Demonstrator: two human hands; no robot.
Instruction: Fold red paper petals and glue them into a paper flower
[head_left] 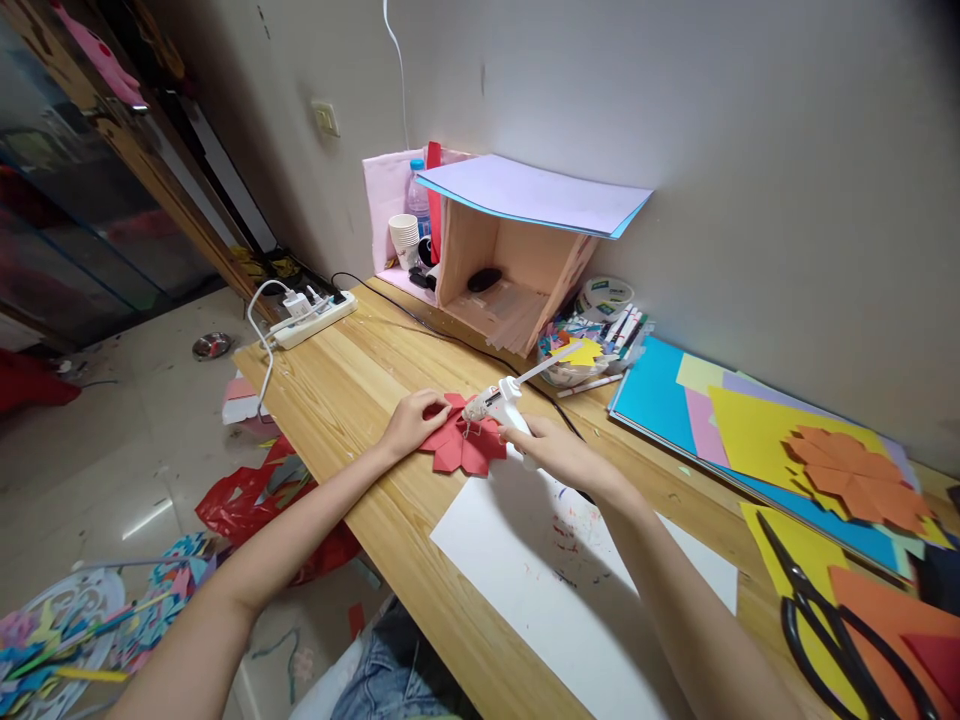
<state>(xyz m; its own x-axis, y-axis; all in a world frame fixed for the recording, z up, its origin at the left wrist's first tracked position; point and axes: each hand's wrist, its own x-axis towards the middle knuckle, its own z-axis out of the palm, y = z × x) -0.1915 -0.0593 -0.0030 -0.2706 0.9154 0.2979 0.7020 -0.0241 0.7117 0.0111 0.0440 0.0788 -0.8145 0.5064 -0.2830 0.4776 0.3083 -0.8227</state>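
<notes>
My right hand [551, 448] is wrapped around the handle of a white hot glue gun [508, 403], with a long glue stick poking out of its back. The gun's nozzle points left, over the middle of a red paper flower [461, 458] lying on the wooden table. Strands of glue seem to hang by the nozzle. At the flower's upper left edge, my left hand [412, 425] pinches a petal between thumb and fingers. Partly under the flower's right side lies a white sheet [525, 580] marked with small coloured smudges.
Black scissors [817, 610] and an orange paper flower [859, 470] lie at the right among coloured sheets [652, 400]. Behind stand a cardboard box [495, 300] and a tub of craft bits [574, 365]. A power strip [315, 318] sits at the table's left end; a black cord crosses behind.
</notes>
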